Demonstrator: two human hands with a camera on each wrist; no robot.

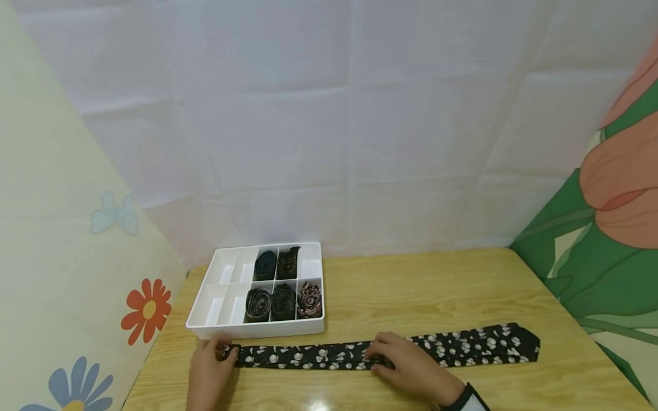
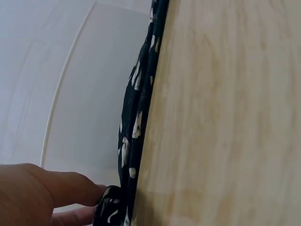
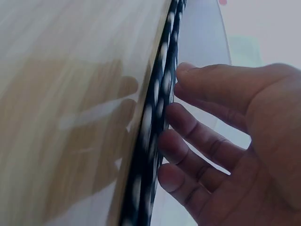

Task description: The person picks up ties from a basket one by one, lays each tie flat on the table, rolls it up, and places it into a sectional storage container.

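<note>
A black necktie (image 1: pixel 478 347) with a white floral-looking print lies stretched across the table, its wide pointed end to the right. At its left end, my left hand (image 1: pixel 209 365) pinches a small rolled part (image 2: pixel 109 208) between thumb and fingers. Over the middle of the necktie is my right hand (image 1: pixel 408 365), with fingers spread and slightly bent. In the right wrist view, those fingertips (image 3: pixel 174 143) are at the fabric's edge without curling round it; whether they all touch cannot be told.
Just behind the necktie's left part stands a white divided tray (image 1: pixel 257 331). Several rolled neckties, including a pinkish patterned one (image 1: pixel 309 300) and a dark blue one (image 1: pixel 265 265), sit in its compartments. The wooden table (image 1: pixel 411 291) meets a white sheet behind and printed panels at both sides.
</note>
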